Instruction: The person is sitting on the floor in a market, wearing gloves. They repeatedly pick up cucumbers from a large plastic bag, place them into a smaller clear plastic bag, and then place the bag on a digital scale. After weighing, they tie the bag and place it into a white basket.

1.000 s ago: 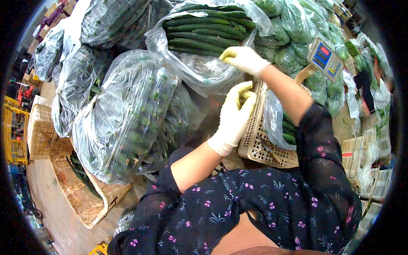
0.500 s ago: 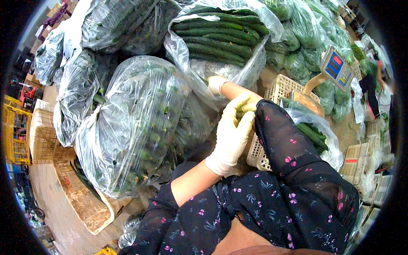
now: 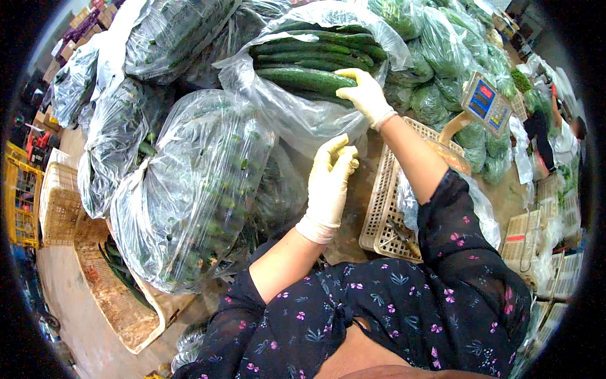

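White gloves cover both of my hands. My right hand (image 3: 366,96) reaches over the near rim of an open clear plastic bag (image 3: 297,123), its fingers and thumb on either side of the right end of a long dark green cucumber (image 3: 302,80). That cucumber lies on top of a row of other cucumbers (image 3: 309,45), all lying crosswise in the bag. Closer to my body, below the bag, my left hand (image 3: 329,183) is raised with nothing in it. Its fingers are bent loosely, and the thumb stands apart from them.
A large tied bag of cucumbers (image 3: 196,189) bulges at left. To my right stand a beige plastic crate (image 3: 379,202) and a scale display (image 3: 485,104). An empty-looking stained basket (image 3: 107,284) lies at lower left. Bagged greens (image 3: 442,95) pile up behind; another person (image 3: 562,132) is far right.
My right hand has come up out of the bag's near side onto the top cucumber's end. The left hand has dropped back from the right forearm. The bag's near rim now hangs lower.
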{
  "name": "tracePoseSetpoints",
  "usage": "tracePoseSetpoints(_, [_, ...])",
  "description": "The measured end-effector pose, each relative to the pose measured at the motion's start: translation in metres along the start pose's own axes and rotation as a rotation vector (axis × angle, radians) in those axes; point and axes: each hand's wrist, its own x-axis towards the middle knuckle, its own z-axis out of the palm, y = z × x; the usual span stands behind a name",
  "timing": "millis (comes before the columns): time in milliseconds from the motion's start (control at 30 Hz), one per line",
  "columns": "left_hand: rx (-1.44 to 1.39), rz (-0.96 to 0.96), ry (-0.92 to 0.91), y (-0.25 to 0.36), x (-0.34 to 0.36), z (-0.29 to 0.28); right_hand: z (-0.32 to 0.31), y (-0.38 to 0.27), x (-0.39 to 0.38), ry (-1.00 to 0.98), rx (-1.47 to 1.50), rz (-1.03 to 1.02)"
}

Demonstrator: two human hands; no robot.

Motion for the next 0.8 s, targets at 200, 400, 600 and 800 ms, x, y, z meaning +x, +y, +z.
tracePoseSetpoints(200, [-0.167,-0.201,0.198,-0.012,0.019,-0.014,-0.016,-0.022,-0.072,-0.479,0.847,0.574])
tracePoseSetpoints(400, [-0.661,-0.300,0.183,-0.024,0.041,-0.041,-0.022,-0.051,-0.114,-0.923,0.698,0.439])
tracePoseSetpoints(600, [-0.627,-0.440,0.264,-0.019,0.036,-0.037,-0.010,0.033,0.009,-0.504,-0.247,-0.051])
tracePoseSetpoints(800, [-0.629,-0.421,0.200,-0.018,0.035,-0.039,0.033,0.093,0.066,-0.041,-0.581,0.185])
